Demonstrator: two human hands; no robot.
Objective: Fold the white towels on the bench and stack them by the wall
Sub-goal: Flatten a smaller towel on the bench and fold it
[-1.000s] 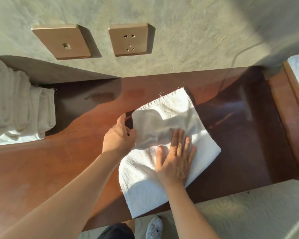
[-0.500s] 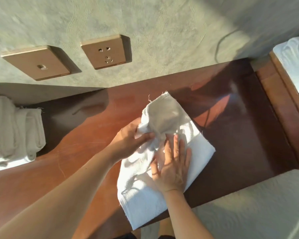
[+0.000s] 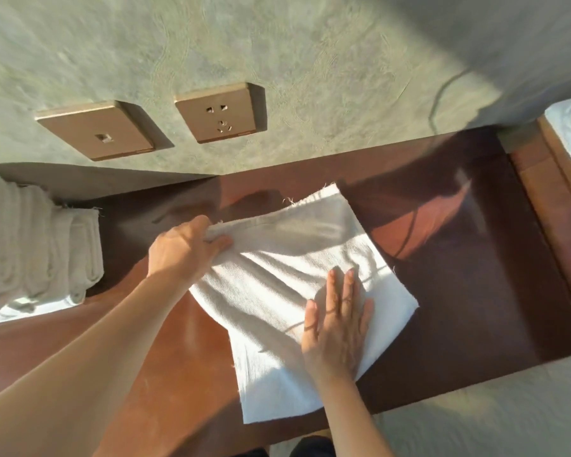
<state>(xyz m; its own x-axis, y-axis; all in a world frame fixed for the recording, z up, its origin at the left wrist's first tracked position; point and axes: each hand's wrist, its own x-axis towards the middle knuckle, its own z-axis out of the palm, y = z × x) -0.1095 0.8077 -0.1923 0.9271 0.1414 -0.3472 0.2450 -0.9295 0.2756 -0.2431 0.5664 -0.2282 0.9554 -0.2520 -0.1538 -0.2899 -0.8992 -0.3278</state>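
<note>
A mottled grey-green plaster wall [image 3: 310, 61] rises behind a glossy reddish-brown wooden table [image 3: 475, 275]. On the table's middle lies a white terry towel [image 3: 277, 285], roughly square, ribbed in weave, with frayed threads at its far corner. A stack of folded towels [image 3: 37, 245], soft and rounded at the folds, sits at the left by the wall. Two square bronze-coloured plates, a switch plate [image 3: 99, 135] and a socket [image 3: 220, 113], are set in the wall. The left hand [image 3: 182, 250] pinches the towel's left edge, fingers curled around the cloth. The right hand [image 3: 338, 324] presses flat on the towel, fingers straight.
</note>
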